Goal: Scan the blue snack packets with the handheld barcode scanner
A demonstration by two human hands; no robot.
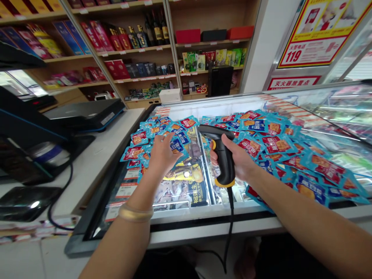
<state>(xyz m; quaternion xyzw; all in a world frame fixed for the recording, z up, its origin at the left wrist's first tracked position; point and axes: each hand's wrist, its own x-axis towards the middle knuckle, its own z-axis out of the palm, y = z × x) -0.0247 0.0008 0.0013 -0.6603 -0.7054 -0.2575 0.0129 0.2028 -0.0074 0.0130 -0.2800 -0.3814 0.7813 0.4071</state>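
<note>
My right hand (242, 159) is wrapped round the grip of a black and yellow barcode scanner (226, 164), whose head points left and whose cable hangs down over the freezer's front edge. My left hand (161, 153) hovers at the left pile of blue snack packets (139, 137), thumb and fingers apart. Close by its fingertips lie packets with dark blue and red labels (178, 144); whether it touches one I cannot tell. A larger heap of the same packets (277, 144) covers the right side of the glass lid.
Under the glass of the chest freezer (180, 236) are frozen goods in wire baskets. A counter (113, 143) on the left carries a flat black device (87, 112) and a dark cable. Shelves (139, 50) of boxes and bottles stand behind, beside a wall sign (314, 35).
</note>
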